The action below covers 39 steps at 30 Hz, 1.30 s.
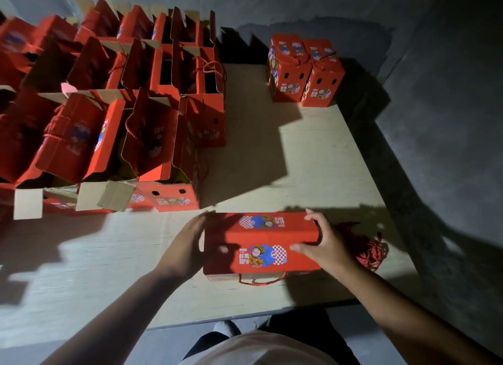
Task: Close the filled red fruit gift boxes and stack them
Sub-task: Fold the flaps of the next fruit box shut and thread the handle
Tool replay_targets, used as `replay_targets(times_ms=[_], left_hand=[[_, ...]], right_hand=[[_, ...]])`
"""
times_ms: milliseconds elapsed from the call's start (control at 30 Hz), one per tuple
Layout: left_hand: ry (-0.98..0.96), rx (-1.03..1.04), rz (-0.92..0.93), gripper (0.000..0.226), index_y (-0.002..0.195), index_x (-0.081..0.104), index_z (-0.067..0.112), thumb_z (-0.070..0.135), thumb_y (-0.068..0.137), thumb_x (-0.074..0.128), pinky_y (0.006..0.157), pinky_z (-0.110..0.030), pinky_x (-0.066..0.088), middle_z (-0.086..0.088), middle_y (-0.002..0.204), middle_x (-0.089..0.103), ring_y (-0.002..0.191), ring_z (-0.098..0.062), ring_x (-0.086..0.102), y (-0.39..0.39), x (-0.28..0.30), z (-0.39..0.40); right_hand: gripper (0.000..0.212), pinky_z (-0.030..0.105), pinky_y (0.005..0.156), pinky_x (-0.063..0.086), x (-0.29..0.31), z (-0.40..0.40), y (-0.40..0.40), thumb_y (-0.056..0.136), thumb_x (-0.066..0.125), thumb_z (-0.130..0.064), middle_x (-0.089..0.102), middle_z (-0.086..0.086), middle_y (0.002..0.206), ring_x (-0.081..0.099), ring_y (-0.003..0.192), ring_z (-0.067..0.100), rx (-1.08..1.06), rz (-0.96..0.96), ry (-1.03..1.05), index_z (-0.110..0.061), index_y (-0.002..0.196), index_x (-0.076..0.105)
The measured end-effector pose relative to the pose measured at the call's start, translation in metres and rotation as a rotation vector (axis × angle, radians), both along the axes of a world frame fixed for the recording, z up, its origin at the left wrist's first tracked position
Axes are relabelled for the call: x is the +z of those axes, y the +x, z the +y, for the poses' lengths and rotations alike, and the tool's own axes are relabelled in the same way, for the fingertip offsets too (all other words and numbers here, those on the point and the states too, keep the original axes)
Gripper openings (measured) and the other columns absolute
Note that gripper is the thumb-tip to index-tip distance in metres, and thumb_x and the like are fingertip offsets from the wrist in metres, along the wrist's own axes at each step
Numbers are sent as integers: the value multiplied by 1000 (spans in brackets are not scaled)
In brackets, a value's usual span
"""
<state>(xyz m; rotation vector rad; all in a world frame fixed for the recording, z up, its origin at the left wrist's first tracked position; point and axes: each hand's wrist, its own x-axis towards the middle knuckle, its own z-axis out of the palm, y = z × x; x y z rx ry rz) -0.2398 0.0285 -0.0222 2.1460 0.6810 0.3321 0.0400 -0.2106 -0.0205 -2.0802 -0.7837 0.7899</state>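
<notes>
Red gift box (261, 242), closed, lying near the front edge of the pale board (313, 160). Open boxes (114, 105) massed at far left; two closed boxes (304, 70) side by side at far right. Left hand (190, 244) flat against its left end, fingers straight. Right hand (324, 244) gripping its right end, thumb on top. Red cord handles (370, 251) just right.

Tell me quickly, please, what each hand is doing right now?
Left hand: open, fingers straight, flat against the left end of the box.
Right hand: fingers and thumb curled round the box's right end, holding it.
</notes>
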Motion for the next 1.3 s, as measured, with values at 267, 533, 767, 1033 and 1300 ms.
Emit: replay_targets(times_ms=[267, 533, 767, 1033, 1300], left_hand=[[332, -137, 306, 70, 163, 22, 16, 55, 108, 40, 125, -46, 29, -1, 175, 7, 162, -16, 1, 17, -5, -12], [433, -158, 421, 67, 165, 10, 41, 64, 102, 14, 101, -53, 52, -6, 166, 28, 152, -30, 21, 48, 4, -9], [443, -134, 423, 68, 163, -12, 47, 73, 103, 9, 120, -59, 30, 0, 176, -10, 160, -27, -17, 37, -19, -27], [218, 45, 279, 72, 164, -10, 46, 71, 104, 22, 125, -53, 24, 11, 172, -23, 158, -14, -23, 15, -23, -33], [-195, 207, 71, 87, 166, 1, 41, 59, 101, 55, 123, -46, 36, 6, 169, 28, 152, -14, 34, -34, -37, -80]], right_hand=[[53, 38, 124, 28, 0, 8, 2, 97, 65, -51, 28, -3, 168, 28, 154, 20, 304, -544, -161, -24, 140, 47], [59, 41, 107, 47, 6, 32, -1, 107, 48, -47, 24, 1, 168, 52, 132, 29, 395, -723, -355, -41, 162, 29], [82, 50, 129, 17, -11, 6, -23, 100, 26, -73, -41, -7, 165, -36, 154, 15, 460, -674, -383, -42, 163, -16], [144, 60, 113, 7, -10, -15, -22, 54, 61, -98, -29, 1, 171, -30, 157, 27, 585, -706, -398, -41, 164, -13], [93, 67, 126, 8, -14, 1, -62, 89, 54, -75, 17, 9, 174, 8, 162, 30, 459, -852, -230, -30, 165, 26]])
